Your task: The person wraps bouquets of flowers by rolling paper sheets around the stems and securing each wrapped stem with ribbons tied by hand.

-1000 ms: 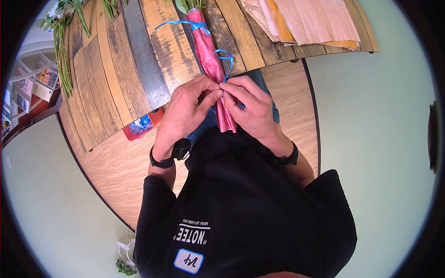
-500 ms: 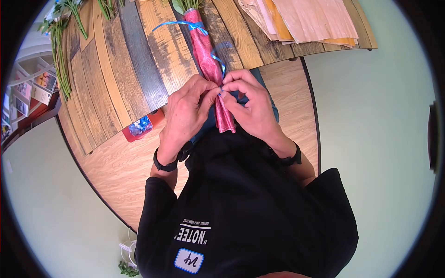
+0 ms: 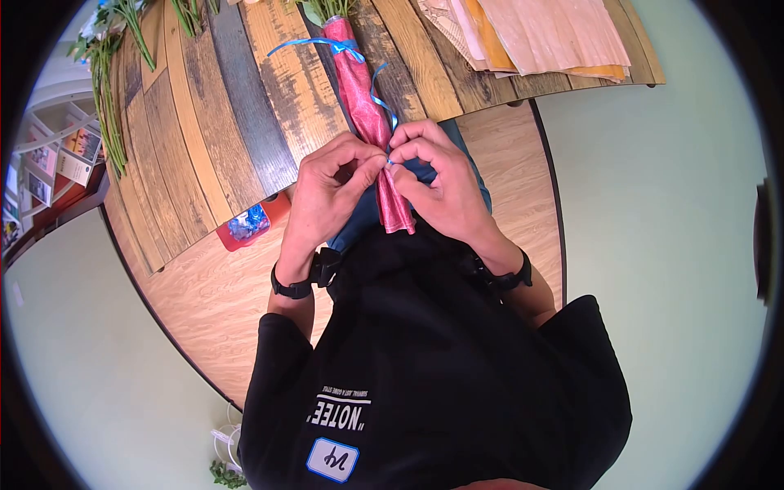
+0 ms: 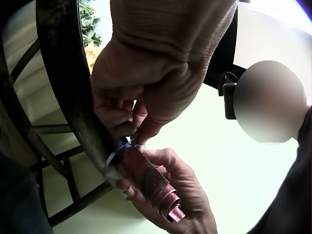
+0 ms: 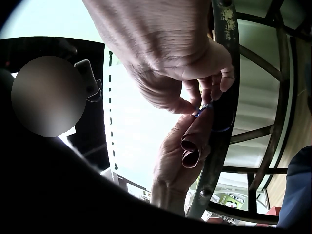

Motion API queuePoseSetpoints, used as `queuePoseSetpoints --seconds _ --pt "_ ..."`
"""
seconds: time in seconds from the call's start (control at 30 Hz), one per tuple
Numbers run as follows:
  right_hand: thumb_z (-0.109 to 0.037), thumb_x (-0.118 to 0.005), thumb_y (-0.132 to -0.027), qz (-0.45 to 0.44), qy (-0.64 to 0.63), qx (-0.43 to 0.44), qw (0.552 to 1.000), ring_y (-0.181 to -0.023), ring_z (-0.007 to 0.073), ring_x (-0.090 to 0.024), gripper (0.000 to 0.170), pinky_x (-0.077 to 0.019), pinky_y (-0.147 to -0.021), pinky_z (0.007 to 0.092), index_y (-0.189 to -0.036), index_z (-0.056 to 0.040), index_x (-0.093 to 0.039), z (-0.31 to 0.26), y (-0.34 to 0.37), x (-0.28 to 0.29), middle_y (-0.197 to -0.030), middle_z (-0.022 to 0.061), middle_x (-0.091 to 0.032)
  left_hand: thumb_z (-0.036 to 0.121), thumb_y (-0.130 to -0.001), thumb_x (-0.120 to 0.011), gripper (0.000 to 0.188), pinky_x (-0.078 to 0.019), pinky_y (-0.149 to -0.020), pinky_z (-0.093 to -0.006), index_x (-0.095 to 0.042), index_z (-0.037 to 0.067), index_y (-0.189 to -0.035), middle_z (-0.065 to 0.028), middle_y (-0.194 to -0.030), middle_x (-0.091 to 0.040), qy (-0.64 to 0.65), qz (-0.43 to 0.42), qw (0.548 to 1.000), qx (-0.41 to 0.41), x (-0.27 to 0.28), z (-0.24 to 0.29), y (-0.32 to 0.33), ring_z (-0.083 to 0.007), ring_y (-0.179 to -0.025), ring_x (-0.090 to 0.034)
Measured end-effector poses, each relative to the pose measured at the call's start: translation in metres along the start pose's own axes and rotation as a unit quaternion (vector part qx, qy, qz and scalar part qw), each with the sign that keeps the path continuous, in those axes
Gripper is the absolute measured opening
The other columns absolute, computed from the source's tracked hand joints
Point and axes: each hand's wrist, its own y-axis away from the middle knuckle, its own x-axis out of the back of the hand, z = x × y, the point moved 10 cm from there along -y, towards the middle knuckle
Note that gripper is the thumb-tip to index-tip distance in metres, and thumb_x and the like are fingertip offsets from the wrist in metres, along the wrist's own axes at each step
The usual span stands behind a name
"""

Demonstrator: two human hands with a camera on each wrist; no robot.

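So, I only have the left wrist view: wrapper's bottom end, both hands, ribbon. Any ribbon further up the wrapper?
Observer: Yes, the head view shows blue ribbon around the pink wrapper near its top end too.
Operator: Anything sticking out of that end?
Observer: Greenery.
Operator: And what's on the table to the right of it?
Observer: A pile of sheets, mostly pink, on the table.

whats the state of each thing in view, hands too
Left hand: pinching the lower ribbon
Right hand: pinching it too
Lower ribbon: one end loose
Pink wrap: rolled up, overhanging the table
Upper ribbon: tied round the wrap
Sheets: stacked
Loose stems: unwrapped
Red box: open, shiny blue contents
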Motion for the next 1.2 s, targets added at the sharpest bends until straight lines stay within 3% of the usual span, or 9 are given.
queuePoseSetpoints --seconds 0.1,0.43,0.5,0.63,0.73,0.8,0.97,1.07,1.2 --pt "0.002 -0.071 -0.083 0.002 -0.014 -0.020 1.000 -0.100 0.0178 -0.061 0.014 -0.0462 -0.082 0.0286 -0.096 0.0004 -0.064 0.002 0.000 0.000 -0.107 0.0093 -0.061 0.001 -0.091 -0.070 0.007 -0.0454 -0.066 -0.0241 -0.069 -0.003 -0.096 -0.0024 -0.083 -0.060 0.014 -0.006 1.000 0.013 0.000 -0.003 0.000 -0.0088 -0.074 -0.055" --pt "0.003 -0.073 -0.082 0.057 -0.003 0.002 0.998 -0.088 0.0173 -0.064 0.019 -0.0521 -0.078 0.0317 -0.101 -0.0008 -0.068 -0.004 0.000 0.005 -0.100 0.0088 -0.066 0.002 -0.092 -0.068 0.006 -0.0415 -0.063 -0.0239 -0.066 -0.003 -0.093 -0.0008 -0.081 -0.055 -0.002 -0.031 0.999 0.016 -0.002 -0.002 -0.002 -0.0073 -0.071 -0.049" --pt "0.001 -0.073 -0.079 0.056 0.053 0.056 0.995 -0.088 0.0256 -0.064 0.023 -0.0537 -0.073 0.0349 -0.101 -0.0032 -0.067 -0.011 -0.001 0.004 -0.098 0.0095 -0.065 0.003 -0.092 -0.069 0.006 -0.0412 -0.062 -0.0241 -0.066 -0.002 -0.093 -0.0011 -0.081 -0.055 -0.006 -0.037 0.999 0.012 -0.002 -0.002 -0.003 -0.0075 -0.070 -0.049" --pt "0.001 -0.073 -0.079 0.070 0.090 0.094 0.989 -0.086 0.0273 -0.064 0.022 -0.0540 -0.074 0.0353 -0.100 -0.0032 -0.068 -0.019 0.000 0.007 -0.097 0.0092 -0.065 0.004 -0.091 -0.070 0.008 -0.0404 -0.059 -0.0249 -0.066 -0.002 -0.093 -0.0027 -0.080 -0.056 -0.026 -0.043 0.999 -0.019 -0.003 0.002 -0.004 -0.0086 -0.068 -0.050" --pt "0.002 -0.073 -0.078 0.066 0.101 0.088 0.989 -0.088 0.0267 -0.063 0.020 -0.0543 -0.075 0.0353 -0.098 -0.0021 -0.068 -0.019 0.001 0.007 -0.098 0.0091 -0.064 0.006 -0.091 -0.072 0.009 -0.0418 -0.059 -0.0255 -0.067 -0.002 -0.093 -0.0044 -0.080 -0.058 -0.054 -0.028 0.998 -0.025 -0.001 0.004 -0.004 -0.0106 -0.066 -0.052" --pt "0.004 -0.072 -0.080 0.050 0.043 0.033 0.997 -0.097 0.0245 -0.064 0.019 -0.0501 -0.085 0.0338 -0.098 0.0005 -0.068 -0.011 0.001 0.007 -0.101 0.0102 -0.064 0.006 -0.090 -0.072 0.009 -0.0432 -0.060 -0.0259 -0.067 -0.001 -0.093 -0.0052 -0.079 -0.059 -0.070 -0.016 0.997 -0.019 -0.002 0.007 -0.002 -0.0116 -0.067 -0.054" --pt "0.002 -0.070 -0.081 0.020 0.014 0.000 1.000 -0.103 0.0251 -0.060 0.015 -0.0468 -0.091 0.0338 -0.095 0.0011 -0.066 -0.004 0.002 0.005 -0.106 0.0109 -0.061 0.006 -0.090 -0.073 0.008 -0.0467 -0.063 -0.0268 -0.070 0.000 -0.095 -0.0068 -0.080 -0.062 -0.095 0.016 0.995 -0.016 -0.002 0.007 0.001 -0.0137 -0.070 -0.059" --pt "0.002 -0.069 -0.081 0.009 0.001 -0.014 1.000 -0.105 0.0247 -0.059 0.014 -0.0459 -0.092 0.0334 -0.095 0.0012 -0.065 -0.002 0.002 0.004 -0.108 0.0111 -0.060 0.004 -0.089 -0.072 0.009 -0.0471 -0.062 -0.0267 -0.073 0.000 -0.098 -0.0068 -0.082 -0.064 -0.080 0.031 0.994 -0.065 -0.002 0.015 0.003 -0.0136 -0.070 -0.060" --pt "0.002 -0.068 -0.082 0.004 0.005 -0.019 1.000 -0.105 0.0242 -0.059 0.013 -0.0457 -0.092 0.0330 -0.094 0.0012 -0.064 -0.001 0.001 0.003 -0.107 0.0110 -0.059 0.002 -0.089 -0.072 0.010 -0.0452 -0.060 -0.0256 -0.074 0.000 -0.098 -0.0048 -0.082 -0.065 -0.028 0.025 0.999 -0.010 -0.002 0.002 0.004 -0.0115 -0.069 -0.058"
